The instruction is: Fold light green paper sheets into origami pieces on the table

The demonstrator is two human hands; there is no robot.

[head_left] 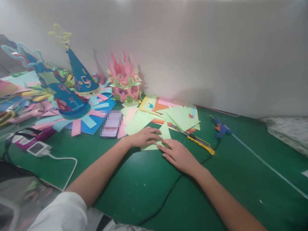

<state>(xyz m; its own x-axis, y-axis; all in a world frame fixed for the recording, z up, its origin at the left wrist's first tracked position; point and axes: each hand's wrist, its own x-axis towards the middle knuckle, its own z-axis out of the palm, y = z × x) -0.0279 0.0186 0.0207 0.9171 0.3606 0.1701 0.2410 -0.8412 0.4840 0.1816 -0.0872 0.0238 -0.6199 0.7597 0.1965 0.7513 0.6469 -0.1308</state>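
Rests left hand (144, 137) and right hand (179, 155) on one pale green paper (165, 132) on the desk (134, 192), with fingers slightly apart; has one yellow cutter (201, 145) and one blue glue gun (221, 128) rightward, one phone (112, 123) leftward.

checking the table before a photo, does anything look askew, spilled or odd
Nothing looks spilled. Two things stand out: the glue gun has a very long pale rod trailing behind it, and the paper sheets beyond the left hand and right hand lie in a crooked heap, with a yellow cutter at its edge.
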